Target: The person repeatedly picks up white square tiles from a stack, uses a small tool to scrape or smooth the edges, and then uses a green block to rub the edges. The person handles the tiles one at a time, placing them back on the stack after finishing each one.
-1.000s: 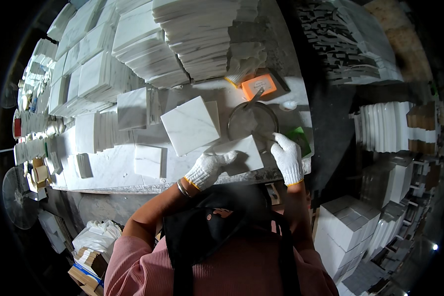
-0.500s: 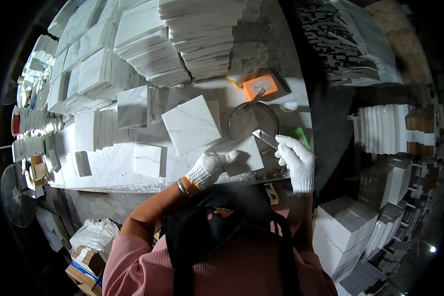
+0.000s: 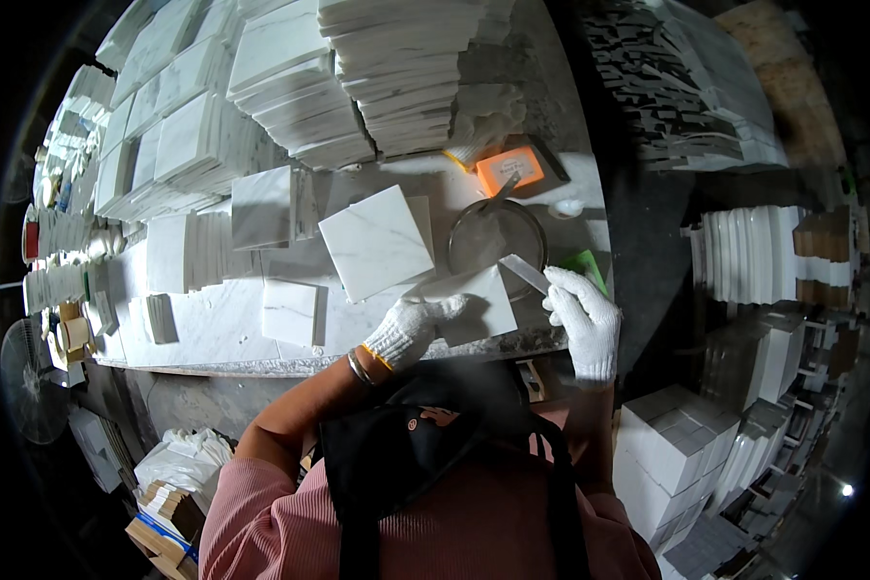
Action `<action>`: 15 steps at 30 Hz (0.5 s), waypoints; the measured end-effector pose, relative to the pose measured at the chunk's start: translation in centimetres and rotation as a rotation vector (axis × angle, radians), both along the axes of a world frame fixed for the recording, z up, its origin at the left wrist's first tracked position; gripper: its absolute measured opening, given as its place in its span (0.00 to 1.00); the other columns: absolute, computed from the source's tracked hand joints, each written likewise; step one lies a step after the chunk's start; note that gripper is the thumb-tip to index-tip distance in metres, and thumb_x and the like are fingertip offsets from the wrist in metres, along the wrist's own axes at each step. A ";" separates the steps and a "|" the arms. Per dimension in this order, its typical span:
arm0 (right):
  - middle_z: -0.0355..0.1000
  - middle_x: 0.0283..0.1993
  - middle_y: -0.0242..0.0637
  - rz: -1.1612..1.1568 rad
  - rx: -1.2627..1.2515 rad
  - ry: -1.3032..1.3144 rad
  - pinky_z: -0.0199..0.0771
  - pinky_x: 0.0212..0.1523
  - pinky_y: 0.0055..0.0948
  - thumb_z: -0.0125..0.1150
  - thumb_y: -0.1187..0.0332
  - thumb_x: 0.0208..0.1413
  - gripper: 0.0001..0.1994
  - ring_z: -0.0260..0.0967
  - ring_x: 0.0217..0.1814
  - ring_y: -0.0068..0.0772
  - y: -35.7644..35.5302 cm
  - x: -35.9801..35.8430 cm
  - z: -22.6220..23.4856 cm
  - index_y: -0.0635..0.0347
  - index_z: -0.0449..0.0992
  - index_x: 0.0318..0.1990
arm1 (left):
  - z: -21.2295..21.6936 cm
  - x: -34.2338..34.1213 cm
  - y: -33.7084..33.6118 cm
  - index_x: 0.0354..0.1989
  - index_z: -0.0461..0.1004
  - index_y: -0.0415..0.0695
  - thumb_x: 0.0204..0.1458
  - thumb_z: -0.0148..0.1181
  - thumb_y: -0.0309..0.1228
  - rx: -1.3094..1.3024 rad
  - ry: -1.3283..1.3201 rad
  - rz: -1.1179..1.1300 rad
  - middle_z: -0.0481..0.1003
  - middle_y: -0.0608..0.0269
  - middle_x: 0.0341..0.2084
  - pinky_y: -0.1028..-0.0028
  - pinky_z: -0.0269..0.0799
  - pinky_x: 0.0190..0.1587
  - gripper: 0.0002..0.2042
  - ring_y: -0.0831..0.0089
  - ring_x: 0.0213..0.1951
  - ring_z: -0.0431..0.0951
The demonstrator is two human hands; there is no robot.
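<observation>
Fan: far left edge of the frame, a round fan [image 3: 21,379] sits below the bench, idle as far as I can tell.
Stacks: upper left to top centre, piles of white tiles [image 3: 290,87] crowd the back of the bench [image 3: 213,338].
Small tile: lower left of the bench, one small white square [image 3: 290,311] lies flat on its own.
Big tile: centre, a larger veined tile [image 3: 375,242] lies tilted like a diamond, apart from both hands.
Left hand: just right of centre, the gloved left hand [image 3: 411,329] is laid flat, fingers spread, pressing on the near edge of the work tile [image 3: 474,304]; the forearm comes up from the lower edge, a bangle at the wrist.
Work tile: lying flat at the front edge of the bench, centre right, pinned by that hand.
Bowl: behind the work tile, a round grey bowl [image 3: 498,237], contents unclear.
Orange block: upper centre right, an orange block [image 3: 509,171] lies behind the bowl.
Right hand: right of centre, the gloved right hand [image 3: 582,314] pinches a thin flat blade [image 3: 527,274], its tip angled toward the bowl, lifted clear of the work tile.
Progress: my read, the tile is steadied and the blade is up, but no coating shows on the tile face, so the spreading looks yet to come.
White boxes: lower right, stacked cartons [image 3: 681,449] stand beside the bench.
</observation>
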State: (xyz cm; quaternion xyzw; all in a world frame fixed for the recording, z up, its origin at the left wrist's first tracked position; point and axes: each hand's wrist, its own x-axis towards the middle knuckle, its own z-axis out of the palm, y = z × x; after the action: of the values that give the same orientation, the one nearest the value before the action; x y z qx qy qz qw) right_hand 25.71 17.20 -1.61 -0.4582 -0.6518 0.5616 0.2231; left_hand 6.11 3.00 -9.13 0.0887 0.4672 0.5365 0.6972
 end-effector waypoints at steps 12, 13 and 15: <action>0.76 0.43 0.33 0.001 -0.219 -0.080 0.71 0.33 0.18 0.58 0.73 0.60 0.13 0.73 0.35 0.19 -0.2 0.9 -0.3 0.60 0.80 0.52 | -0.1 0.1 0.0 0.57 0.71 0.32 0.60 0.61 0.31 -0.015 -0.103 0.072 0.79 0.50 0.48 0.66 0.78 0.49 0.20 0.64 0.46 0.81; 0.77 0.42 0.32 -0.010 -0.214 -0.088 0.70 0.32 0.17 0.58 0.73 0.60 0.13 0.73 0.34 0.19 -0.1 1.2 -0.3 0.60 0.80 0.51 | -0.1 0.1 0.0 0.57 0.70 0.32 0.60 0.61 0.31 -0.020 -0.115 0.084 0.79 0.50 0.48 0.66 0.78 0.49 0.20 0.64 0.46 0.81; 0.77 0.40 0.31 -0.033 -0.205 -0.105 0.69 0.30 0.16 0.58 0.73 0.60 0.13 0.72 0.33 0.18 0.2 1.6 -0.4 0.59 0.80 0.51 | 0.0 0.0 0.0 0.57 0.71 0.32 0.60 0.61 0.30 -0.042 -0.130 0.090 0.79 0.49 0.48 0.66 0.78 0.49 0.20 0.64 0.46 0.81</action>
State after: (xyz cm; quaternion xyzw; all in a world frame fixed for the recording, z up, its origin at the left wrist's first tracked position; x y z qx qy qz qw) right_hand 27.28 17.40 -1.98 -0.5182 -0.5941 0.5967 0.1500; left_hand 6.14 3.05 -9.15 0.0181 0.4357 0.5618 0.7030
